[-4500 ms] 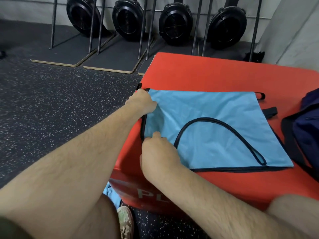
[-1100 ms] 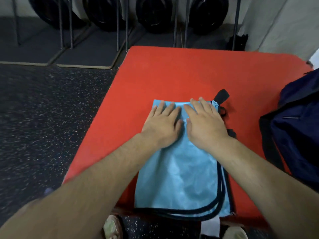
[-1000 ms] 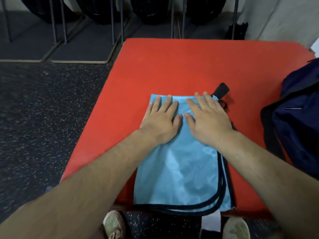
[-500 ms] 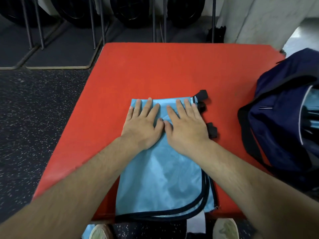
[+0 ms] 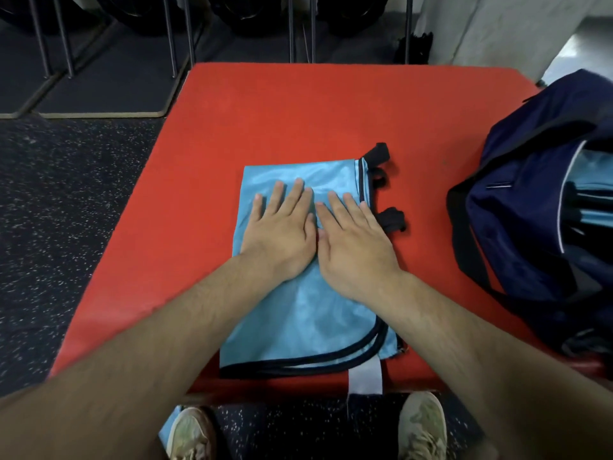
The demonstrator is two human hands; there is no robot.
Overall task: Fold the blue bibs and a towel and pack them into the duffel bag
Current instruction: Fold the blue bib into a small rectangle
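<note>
Head view: the bag (image 5: 530,207) sits open at the right edge of the frame, light blue cloth showing inside. The folded bib (image 5: 308,320) lies mid-frame on the red mat (image 5: 282,111), long axis running bottom to top. Left grip (image 5: 282,234) and right grip (image 5: 355,247) press it flat, fingers straight, holding nothing.

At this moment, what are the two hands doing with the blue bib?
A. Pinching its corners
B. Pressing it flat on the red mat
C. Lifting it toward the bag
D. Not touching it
B: the left hand and right hand lie flat, fingers straight, on the folded blue bib on the red mat.
</note>
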